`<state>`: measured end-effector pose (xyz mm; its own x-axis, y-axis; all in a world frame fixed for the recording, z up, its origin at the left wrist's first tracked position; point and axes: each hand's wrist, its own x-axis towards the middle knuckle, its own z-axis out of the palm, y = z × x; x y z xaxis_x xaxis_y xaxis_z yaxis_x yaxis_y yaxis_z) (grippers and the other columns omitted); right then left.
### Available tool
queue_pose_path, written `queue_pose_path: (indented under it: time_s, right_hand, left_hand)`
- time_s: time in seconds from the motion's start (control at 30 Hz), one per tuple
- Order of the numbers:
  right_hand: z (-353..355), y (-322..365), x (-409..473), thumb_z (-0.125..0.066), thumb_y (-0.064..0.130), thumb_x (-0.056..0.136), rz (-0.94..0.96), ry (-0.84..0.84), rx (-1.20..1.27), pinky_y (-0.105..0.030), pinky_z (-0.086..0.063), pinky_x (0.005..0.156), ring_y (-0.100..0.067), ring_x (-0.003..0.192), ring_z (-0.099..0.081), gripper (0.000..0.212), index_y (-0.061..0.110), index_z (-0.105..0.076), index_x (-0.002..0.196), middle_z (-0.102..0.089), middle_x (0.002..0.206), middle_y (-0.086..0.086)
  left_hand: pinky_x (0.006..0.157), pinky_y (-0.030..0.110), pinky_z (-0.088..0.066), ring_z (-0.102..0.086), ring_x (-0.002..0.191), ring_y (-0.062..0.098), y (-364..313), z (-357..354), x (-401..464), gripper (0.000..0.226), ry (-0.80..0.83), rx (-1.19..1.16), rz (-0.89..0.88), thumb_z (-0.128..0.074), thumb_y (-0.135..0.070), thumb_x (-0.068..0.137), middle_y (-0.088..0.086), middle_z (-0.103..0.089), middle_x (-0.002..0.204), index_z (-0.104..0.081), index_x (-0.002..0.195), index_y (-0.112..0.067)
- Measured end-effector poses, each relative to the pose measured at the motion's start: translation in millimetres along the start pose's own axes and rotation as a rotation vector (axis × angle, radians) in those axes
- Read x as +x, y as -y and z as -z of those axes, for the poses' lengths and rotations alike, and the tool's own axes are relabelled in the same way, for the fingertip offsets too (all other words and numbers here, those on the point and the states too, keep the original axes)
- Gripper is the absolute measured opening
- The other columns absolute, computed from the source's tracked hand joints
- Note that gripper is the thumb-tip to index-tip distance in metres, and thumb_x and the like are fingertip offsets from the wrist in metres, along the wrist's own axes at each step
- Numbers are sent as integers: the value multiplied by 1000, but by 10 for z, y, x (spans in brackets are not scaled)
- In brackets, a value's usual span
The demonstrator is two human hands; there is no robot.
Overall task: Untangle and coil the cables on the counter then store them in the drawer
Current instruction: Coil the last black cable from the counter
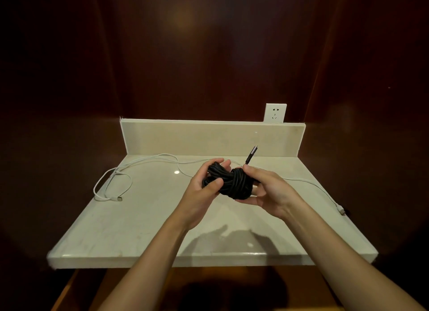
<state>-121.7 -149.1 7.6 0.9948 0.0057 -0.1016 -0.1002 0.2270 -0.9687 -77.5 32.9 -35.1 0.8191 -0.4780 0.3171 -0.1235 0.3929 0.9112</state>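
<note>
The left hand (204, 190) and right hand (264, 190) both grip a coiled black cable bundle (228, 183) above the pale stone counter (144, 218); a thin white cable (139, 164) lies loose there, seemingly untouched.

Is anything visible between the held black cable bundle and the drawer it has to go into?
Cannot say: no drawer shows in this view. Both the left hand and right hand hold the black cable bundle above the counter; the white cable still lies uncoiled there.
</note>
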Motion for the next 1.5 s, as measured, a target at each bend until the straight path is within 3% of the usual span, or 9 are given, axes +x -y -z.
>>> queue_pose_path:
  time_s: [0.13,0.23,0.43,0.63,0.8,0.93,1.1,1.27,1.5]
  right_hand:
    - [3,9,-63,-69,11,89,293,-48,-274,-38,-61,69,-25,89,-71,12,12,-76,99,-74,97,-13]
    - [-8,-45,-92,-77,10,78,446,9,-367,-28,-56,66,-18,82,-70,18,16,-76,96,-75,91,-8]
    - [58,-252,-83,-72,15,74,447,102,-345,-24,-52,65,-14,89,-69,17,18,-74,91,-74,104,1]
    - [16,-512,-43,-78,17,78,532,-100,-374,-26,-53,91,-10,117,-61,17,29,-76,89,-69,119,9]
    - [-80,-695,-98,-62,-5,91,510,-109,-282,-23,-53,86,-9,110,-66,22,14,-73,93,-72,113,7]
    - [-110,-728,-101,-56,1,97,462,-167,-207,-30,-56,86,-17,103,-70,20,13,-71,101,-75,107,1]
    - [-109,-666,-89,-67,7,91,519,-356,-260,-19,-52,81,-5,99,-67,12,16,-74,91,-73,103,3]
    - [-104,-639,-163,-54,9,99,467,-271,-181,-29,-57,63,-19,78,-69,26,2,-70,79,-70,79,-18]
    - [-59,-658,-126,-45,16,104,287,-137,-309,-27,-47,56,-17,71,-57,43,9,-59,63,-57,66,-3]
  left_hand:
    - [104,46,-51,-56,132,25,-39,43,-31,74,35,-10,152,-74,-54,80,4,-58,145,-54,141,-18]
    - [91,49,-58,-65,120,33,-97,11,-57,61,26,-19,299,-56,-53,89,15,-64,134,-62,134,-11]
    - [85,42,-59,-71,100,36,-158,84,-123,49,220,135,457,-65,-34,89,23,-70,119,-65,125,-1]
    - [87,37,-57,-71,103,23,106,-32,-249,24,-12,140,383,-64,-19,96,15,-75,111,-71,116,-7]
    - [83,43,-59,-72,96,33,225,-119,-359,38,-57,6,416,-70,-23,88,16,-74,108,-66,121,-5]
    - [75,39,-59,-69,84,32,302,-197,-405,43,-125,-49,399,-67,-31,87,16,-71,102,-64,122,-6]
    - [75,41,-57,-70,84,31,333,-212,-369,32,-276,-93,374,-59,-27,99,13,-73,101,-65,123,-6]
    - [80,41,-56,-71,97,30,315,-175,-317,30,-350,-103,330,-57,-27,100,20,-72,114,-66,122,-7]
    - [88,35,-55,-72,98,21,361,-159,-297,19,-402,122,192,-65,-23,96,7,-77,99,-73,108,-11]
